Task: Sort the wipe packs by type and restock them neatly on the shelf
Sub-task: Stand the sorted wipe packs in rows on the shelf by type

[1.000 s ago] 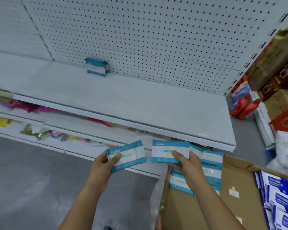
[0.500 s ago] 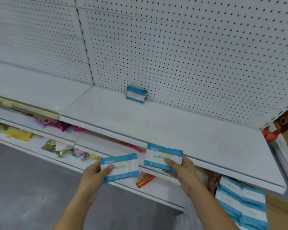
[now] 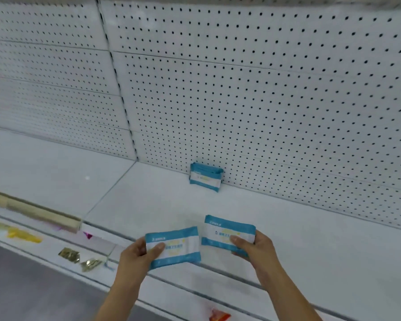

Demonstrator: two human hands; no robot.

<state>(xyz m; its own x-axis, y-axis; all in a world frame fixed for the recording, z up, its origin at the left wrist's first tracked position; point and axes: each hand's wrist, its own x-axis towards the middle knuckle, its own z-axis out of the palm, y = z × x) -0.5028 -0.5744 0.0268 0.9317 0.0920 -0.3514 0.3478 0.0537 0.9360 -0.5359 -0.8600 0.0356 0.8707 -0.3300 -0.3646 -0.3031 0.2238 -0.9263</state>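
My left hand [image 3: 138, 254] grips a blue-and-white wipe pack [image 3: 175, 246] by its left end, thumb on its face. My right hand [image 3: 255, 246] holds a second pack of the same kind [image 3: 225, 231] by its right end. Both packs hover side by side over the front part of the white shelf [image 3: 299, 239]. At the back of that shelf a small upright stack of the same blue-and-white packs [image 3: 205, 177] leans against the pegboard.
White pegboard [image 3: 264, 100] backs the shelf, with a vertical upright [image 3: 116, 84] dividing the bays. Lower shelves at the left hold yellow, gold and pink packets [image 3: 70, 254]. A red packet [image 3: 219, 316] lies on a lower shelf below my arms.
The view has swung up and closer to the shelf; the cardboard box of packs has left the frame. Both hands have carried their packs up over the shelf's front edge.
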